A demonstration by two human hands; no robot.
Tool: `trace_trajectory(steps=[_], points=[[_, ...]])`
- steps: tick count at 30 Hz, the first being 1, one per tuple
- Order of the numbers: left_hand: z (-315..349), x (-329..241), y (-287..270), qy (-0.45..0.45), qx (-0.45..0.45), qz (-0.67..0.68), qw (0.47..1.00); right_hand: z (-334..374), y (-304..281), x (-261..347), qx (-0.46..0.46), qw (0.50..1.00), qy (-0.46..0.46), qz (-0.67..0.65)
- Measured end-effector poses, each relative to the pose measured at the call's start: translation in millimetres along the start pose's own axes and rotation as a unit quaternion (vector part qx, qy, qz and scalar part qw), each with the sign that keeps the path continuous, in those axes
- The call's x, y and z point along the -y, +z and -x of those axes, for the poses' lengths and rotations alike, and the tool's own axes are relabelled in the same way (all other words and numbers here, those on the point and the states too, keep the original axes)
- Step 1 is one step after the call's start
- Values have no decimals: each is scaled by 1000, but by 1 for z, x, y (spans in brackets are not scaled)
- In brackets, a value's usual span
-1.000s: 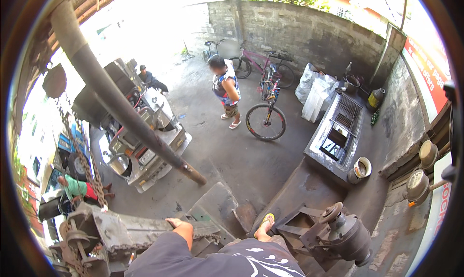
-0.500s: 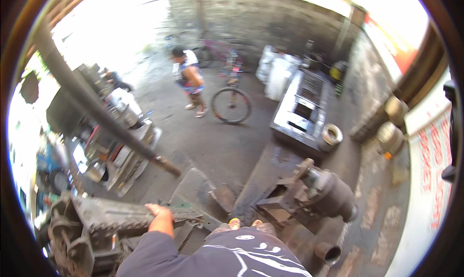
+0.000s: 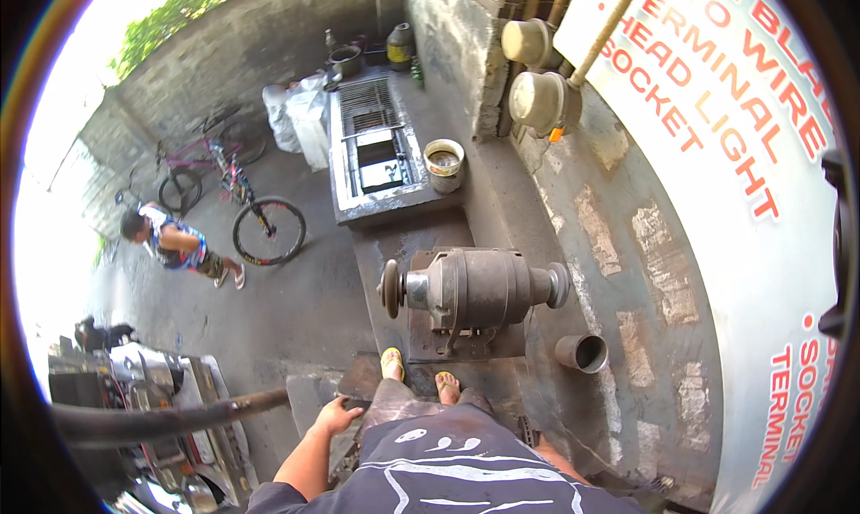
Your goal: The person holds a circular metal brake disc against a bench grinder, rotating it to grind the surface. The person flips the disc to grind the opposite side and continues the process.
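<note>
My left hand (image 3: 339, 416) hangs beside my left thigh, holding nothing, with its fingers loosely apart. Low at my right side, my right hand (image 3: 545, 444) shows only in part. A small dark piece (image 3: 528, 431) lies by its fingers; whether they grip it is hidden. In front of my feet stands a bench grinder (image 3: 484, 288), a brown motor with a round wheel at each end. Neither hand touches it. A short open pipe (image 3: 587, 354) is to its right.
A concrete block with a metal grate (image 3: 369, 102) stands ahead, a white bucket (image 3: 443, 158) at its corner. Bicycles (image 3: 270, 231) and a person (image 3: 170, 242) are at the left. A long pole (image 3: 170, 424) juts in. A lettered white sign (image 3: 699, 200) fills the right.
My view has swung right, toward the grinder. My left hand has come away from the rusty metal machine at the left to beside my thigh. My right hand has come partly into view.
</note>
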State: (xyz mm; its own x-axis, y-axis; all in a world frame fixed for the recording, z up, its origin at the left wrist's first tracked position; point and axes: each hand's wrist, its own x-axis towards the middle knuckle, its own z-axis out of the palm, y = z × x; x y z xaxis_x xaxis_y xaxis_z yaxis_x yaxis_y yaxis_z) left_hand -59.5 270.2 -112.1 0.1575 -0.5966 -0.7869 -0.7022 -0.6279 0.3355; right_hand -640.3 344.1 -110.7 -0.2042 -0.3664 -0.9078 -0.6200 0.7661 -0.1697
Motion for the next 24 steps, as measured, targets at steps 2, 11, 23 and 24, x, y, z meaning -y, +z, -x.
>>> trace_trajectory(steps=[2,11,23,24], points=[[-19,-37,-24,69,15,-34,997,20,4,8,4,1000,10,-21],[-44,-130,-49,204,170,-146,953,162,-26,145,-6,990,-129,-53],[-13,-138,43,400,84,246,879,237,-16,302,55,877,-462,118],[-29,-115,58,397,76,306,862,239,-8,309,48,862,-488,125]])
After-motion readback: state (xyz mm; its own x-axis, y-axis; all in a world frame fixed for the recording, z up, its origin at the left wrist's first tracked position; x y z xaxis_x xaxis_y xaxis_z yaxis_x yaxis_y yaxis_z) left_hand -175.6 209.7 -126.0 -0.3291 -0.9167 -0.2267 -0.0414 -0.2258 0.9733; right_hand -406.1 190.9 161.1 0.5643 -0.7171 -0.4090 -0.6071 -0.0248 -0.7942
